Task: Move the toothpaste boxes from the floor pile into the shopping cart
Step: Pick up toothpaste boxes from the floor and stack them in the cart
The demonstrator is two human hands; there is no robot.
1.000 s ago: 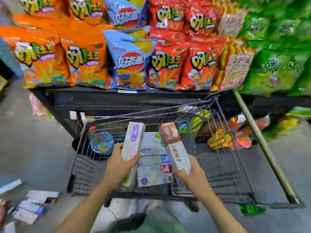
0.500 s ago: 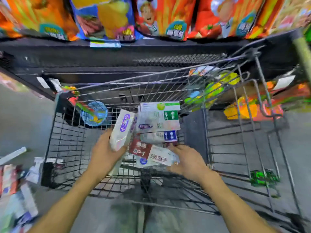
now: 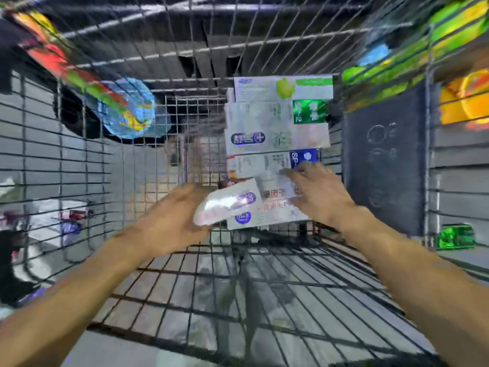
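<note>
Left hand (image 3: 169, 221) grips a white box (image 3: 227, 205) tilted over the cart (image 3: 79, 160) floor. Right hand (image 3: 317, 197), fingers spread, presses the stacked boxes (image 3: 275, 128) at 1 o'clock, against the right wall; bare mesh lies at 9 o'clock.

Both bare forearms outstretched; left hand (image 3: 169, 218) in curled grip, right hand (image 3: 321, 193) fingers spread.

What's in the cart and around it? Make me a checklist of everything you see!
Surface: wire shopping cart, its mesh floor partly bare.
Job's things: toothpaste boxes lying in a row on the cart floor; a purple-marked box in the left hand; more boxes on the floor outside the cart.
Clutter: green packet on the floor.
Grippers: left hand holds a box; right hand rests on the nearest boxes, fingers spread.
Cables: nothing seen.
Surroundings: colourful round pack beyond the mesh; blurred.
</note>
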